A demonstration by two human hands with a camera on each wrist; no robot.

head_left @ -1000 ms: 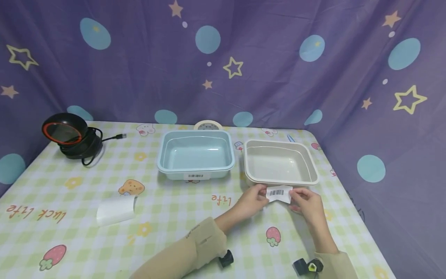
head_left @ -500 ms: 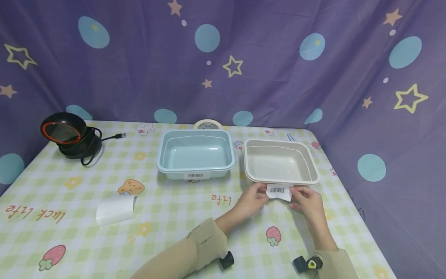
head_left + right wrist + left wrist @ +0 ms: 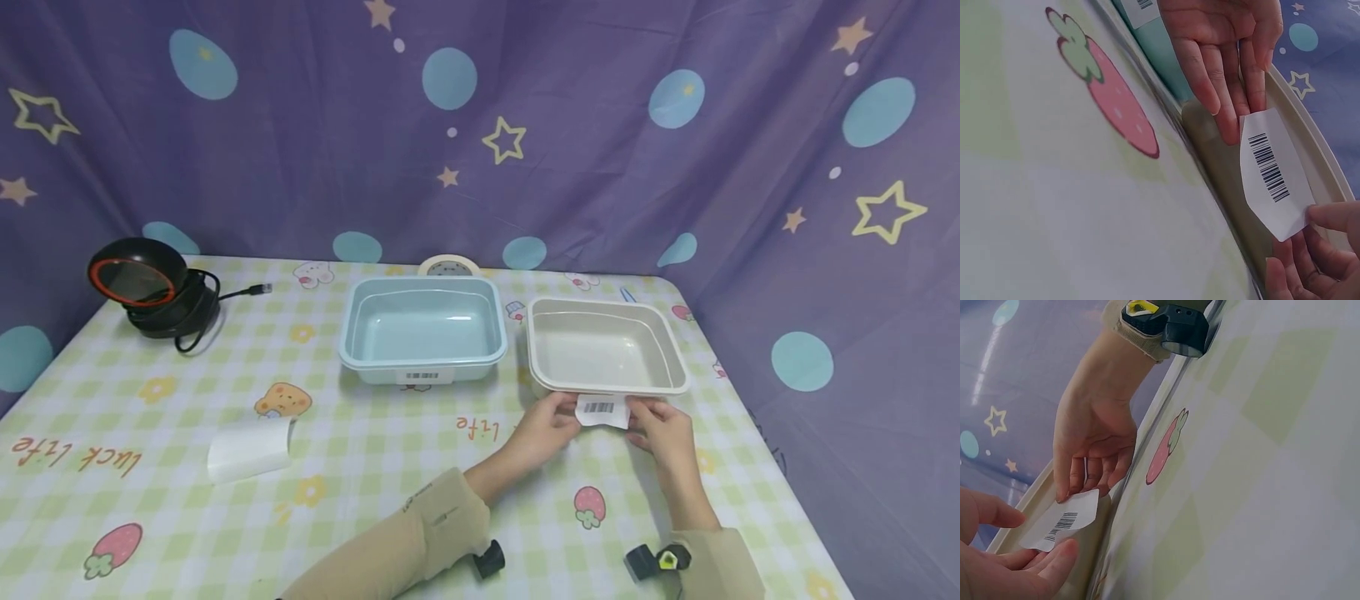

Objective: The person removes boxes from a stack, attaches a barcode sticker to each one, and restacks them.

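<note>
White barcode label [image 3: 1272, 169] at the front of the beige bin [image 3: 600, 342].
Right hand [image 3: 670, 437] pinches one end; left hand [image 3: 543, 429], fingers extended, touches the other. Palms [image 3: 1110, 419]: wrist views only. Black cabled device [image 3: 168, 312]: head view only.

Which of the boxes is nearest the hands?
The cream box on the right: the left hand and right hand hold a white barcode label at its front. The blue box is farther from them.
</note>
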